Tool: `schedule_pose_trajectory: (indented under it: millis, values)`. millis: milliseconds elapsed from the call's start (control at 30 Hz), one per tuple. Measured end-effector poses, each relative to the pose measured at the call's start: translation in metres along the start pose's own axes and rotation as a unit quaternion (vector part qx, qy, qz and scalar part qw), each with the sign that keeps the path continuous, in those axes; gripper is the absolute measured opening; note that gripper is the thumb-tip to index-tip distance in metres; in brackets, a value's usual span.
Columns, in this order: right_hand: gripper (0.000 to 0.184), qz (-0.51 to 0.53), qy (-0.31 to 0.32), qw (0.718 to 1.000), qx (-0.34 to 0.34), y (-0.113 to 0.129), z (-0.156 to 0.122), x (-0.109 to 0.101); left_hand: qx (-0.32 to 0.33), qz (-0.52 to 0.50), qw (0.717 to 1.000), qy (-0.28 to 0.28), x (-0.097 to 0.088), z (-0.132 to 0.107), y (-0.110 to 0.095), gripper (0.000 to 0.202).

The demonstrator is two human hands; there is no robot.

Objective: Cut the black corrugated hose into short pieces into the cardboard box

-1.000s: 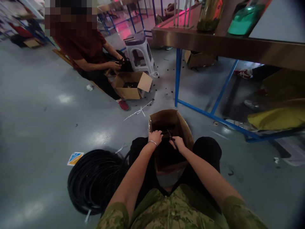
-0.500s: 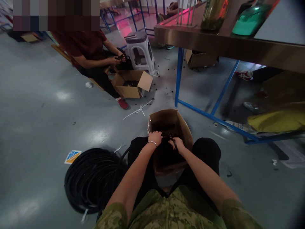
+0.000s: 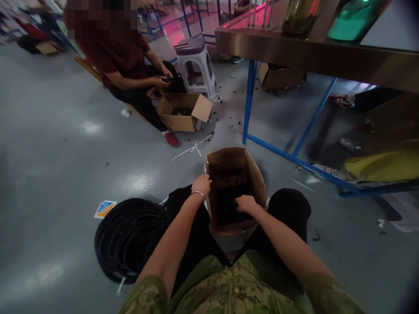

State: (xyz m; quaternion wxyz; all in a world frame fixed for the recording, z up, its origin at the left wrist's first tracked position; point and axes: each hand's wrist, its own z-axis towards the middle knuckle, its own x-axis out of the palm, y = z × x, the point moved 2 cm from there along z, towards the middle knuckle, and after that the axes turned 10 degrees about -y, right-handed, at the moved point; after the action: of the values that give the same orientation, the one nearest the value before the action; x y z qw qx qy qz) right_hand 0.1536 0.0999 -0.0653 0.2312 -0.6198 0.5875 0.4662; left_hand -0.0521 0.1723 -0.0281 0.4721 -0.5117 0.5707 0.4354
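Observation:
An open cardboard box [image 3: 258, 174] stands between my knees, with dark pieces [image 3: 229, 179] lying in its shadowed inside. My left hand [image 3: 201, 185], a bracelet at its wrist, is closed at the box's left rim. What its fingers hold is hidden. Over the inside of the box, my right hand [image 3: 246, 203] is closed around dark scissors, of which only a small part shows now. On the floor to my left lies a big coil of black tubing [image 3: 127, 237].
A metal-edged table [image 3: 294, 59] on blue legs stands at front right, bottles on top. Ahead, a seated person [image 3: 114, 65] works by another open box [image 3: 178, 124] and a grey stool [image 3: 196, 65]. White string [image 3: 193, 148] and small black bits lie on the floor.
My hands have moved apart: the left went left to the box rim, the right slightly right and lower. The scissors' blades, visible before, are now mostly hidden. The view has shifted a little.

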Motion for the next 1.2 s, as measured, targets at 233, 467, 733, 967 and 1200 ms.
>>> schedule_pose_trajectory:
  millis: [233,467,733,967,1200]
  values:
    - [0.032,-0.057,0.015,0.998,0.020,-0.037,-0.015,0.003,0.037,-0.050,0.997,0.046,0.028,-0.022,0.030,0.026]
    - [0.038,-0.086,0.035,0.995,-0.024,-0.046,-0.033,0.022,-0.044,-0.202,0.978,-0.027,0.059,-0.056,0.025,0.032]
    - [0.037,-0.079,-0.008,0.995,-0.056,-0.049,-0.047,0.036,-0.044,-0.184,0.980,-0.065,0.070,-0.071,0.023,0.033]
    - [0.045,0.187,-0.205,0.956,0.096,-0.028,-0.058,0.028,-0.008,-0.130,0.991,-0.044,0.078,-0.084,0.029,0.036]
    - [0.054,0.655,-0.304,0.668,0.179,-0.019,-0.064,0.043,0.028,-0.143,0.988,-0.040,0.090,-0.116,0.027,0.030]
